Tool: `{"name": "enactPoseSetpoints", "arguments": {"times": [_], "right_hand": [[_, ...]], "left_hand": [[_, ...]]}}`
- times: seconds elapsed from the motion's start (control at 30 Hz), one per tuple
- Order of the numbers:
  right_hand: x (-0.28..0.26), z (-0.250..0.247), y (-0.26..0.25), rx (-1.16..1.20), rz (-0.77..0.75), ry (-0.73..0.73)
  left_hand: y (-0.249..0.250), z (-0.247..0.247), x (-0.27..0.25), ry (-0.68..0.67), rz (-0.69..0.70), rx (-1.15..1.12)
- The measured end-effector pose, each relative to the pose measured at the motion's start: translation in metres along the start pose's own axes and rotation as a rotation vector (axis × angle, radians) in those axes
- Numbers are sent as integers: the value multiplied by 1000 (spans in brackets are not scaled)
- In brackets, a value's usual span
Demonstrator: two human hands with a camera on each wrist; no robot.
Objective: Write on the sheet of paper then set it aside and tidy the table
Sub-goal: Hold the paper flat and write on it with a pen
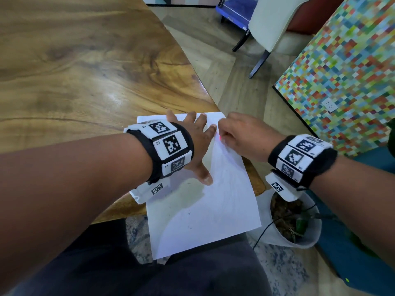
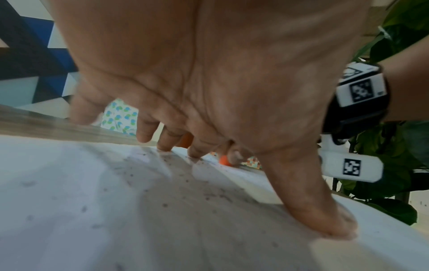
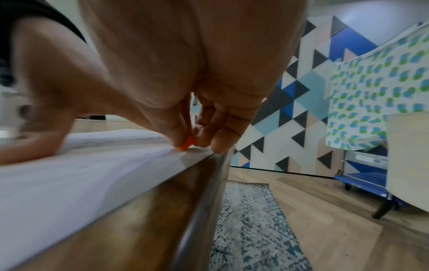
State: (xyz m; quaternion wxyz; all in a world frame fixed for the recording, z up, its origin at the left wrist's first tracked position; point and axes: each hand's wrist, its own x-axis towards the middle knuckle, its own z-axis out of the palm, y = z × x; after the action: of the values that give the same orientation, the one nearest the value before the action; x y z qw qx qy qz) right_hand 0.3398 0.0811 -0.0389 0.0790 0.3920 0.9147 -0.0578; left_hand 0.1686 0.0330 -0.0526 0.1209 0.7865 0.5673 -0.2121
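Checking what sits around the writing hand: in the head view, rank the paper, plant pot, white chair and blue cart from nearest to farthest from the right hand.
1. Paper: under the right hand, which touches it at the table's edge.
2. Plant pot: on the floor, just below the wrist.
3. White chair: across the floor, ahead.
4. Blue cart: beyond and left of the chair.

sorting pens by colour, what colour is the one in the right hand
Orange. The pen tip pinched in the right hand shows best in the right wrist view.

Potted plant [image 1: 295,221] — white chair [image 1: 275,22].
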Motion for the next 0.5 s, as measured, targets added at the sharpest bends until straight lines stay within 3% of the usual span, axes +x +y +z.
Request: {"name": "enactPoseSetpoints", "arguments": {"times": [0.17,0.37,0.5], "right_hand": [[-21,6,-7,4,-156,-67],[14,1,3,12,28,45],[2,3,-1,5,4,36]], "left_hand": [[-1,5,4,17,42,-54],[0,3,0,-8,39,-60],[2,3,0,-19,36,-62]]}}
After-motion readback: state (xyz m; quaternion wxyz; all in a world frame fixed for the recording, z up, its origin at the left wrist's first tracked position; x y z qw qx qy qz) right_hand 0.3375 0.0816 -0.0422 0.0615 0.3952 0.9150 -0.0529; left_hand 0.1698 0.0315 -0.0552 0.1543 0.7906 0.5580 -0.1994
